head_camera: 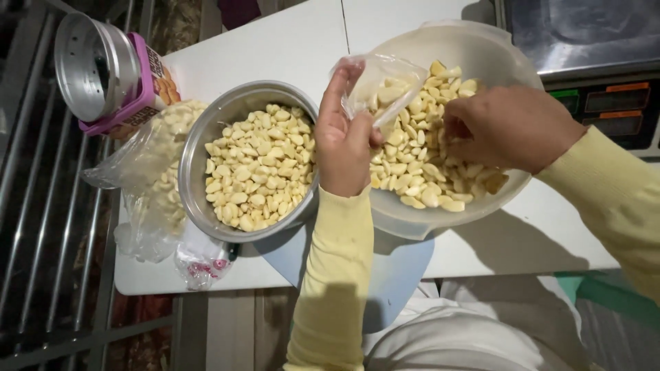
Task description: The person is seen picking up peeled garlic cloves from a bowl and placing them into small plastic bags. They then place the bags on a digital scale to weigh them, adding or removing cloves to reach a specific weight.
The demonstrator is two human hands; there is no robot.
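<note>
My left hand point(345, 141) holds a small clear plastic bag point(382, 86) by its mouth, over the near-left side of a translucent plastic bowl point(402, 221) full of peeled garlic cloves point(421, 172). A few cloves lie in the bag. My right hand point(505, 127) reaches down into the cloves in that bowl, fingers curled among them. To the left stands a round metal bowl point(196, 148), also full of peeled cloves. Both arms wear pale yellow sleeves.
Clear plastic bags of garlic point(155, 172) lie at the table's left edge, with a tied small bag point(201, 263) in front. A metal tin on a pink box point(110, 69) sits at the far left. A weighing scale point(591, 62) stands at the back right. The white table point(289, 41) has a metal railing beside it.
</note>
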